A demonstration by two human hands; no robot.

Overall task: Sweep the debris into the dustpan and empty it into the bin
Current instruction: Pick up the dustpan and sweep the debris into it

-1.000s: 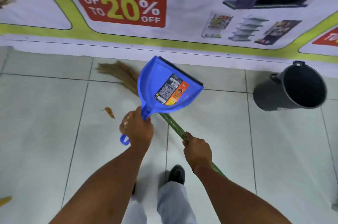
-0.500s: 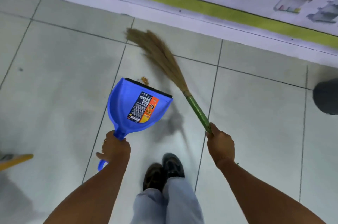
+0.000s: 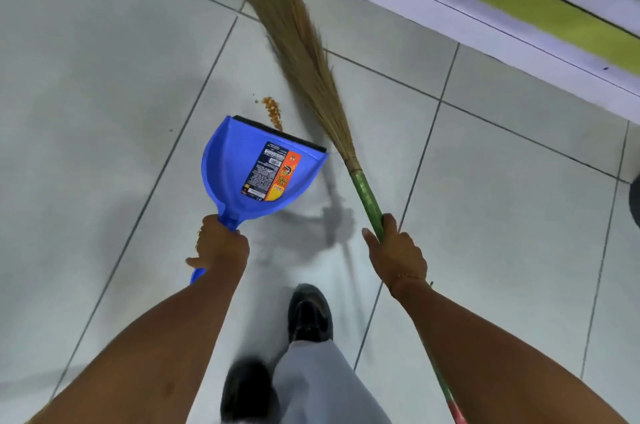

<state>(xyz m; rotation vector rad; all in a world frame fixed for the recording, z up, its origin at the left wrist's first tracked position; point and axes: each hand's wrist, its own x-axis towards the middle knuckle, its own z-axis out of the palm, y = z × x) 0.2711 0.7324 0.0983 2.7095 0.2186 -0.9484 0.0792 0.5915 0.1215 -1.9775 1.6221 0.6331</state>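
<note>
The left hand [image 3: 221,245] is wrapped tight around the handle of the blue dustpan [image 3: 256,167], just like half a second ago. One second ago the dustpan was held up in the air in front of the broom; now it is down low by the floor [image 3: 104,77], with its black front edge pointing at the wall. The debris [image 3: 272,110], a small pile of orange bits, lies on the floor right at that front edge, near its right end. Half a second ago the bits peeked out just behind the left part of the edge. The right hand [image 3: 394,252] is closed around the green handle of the broom [image 3: 304,56]. The brown bristles reach up toward the wall and pass just to the right of the debris. They look a bit blurry. One second ago the two hands were close together; now they are well apart, with the dustpan on the left and the broom on the right. A black shoe [image 3: 308,314] stands on the tiles below the hands. The dark bin [image 3: 635,201] showed fully one second ago; now only a tiny bit of it shows at the right edge.
</note>
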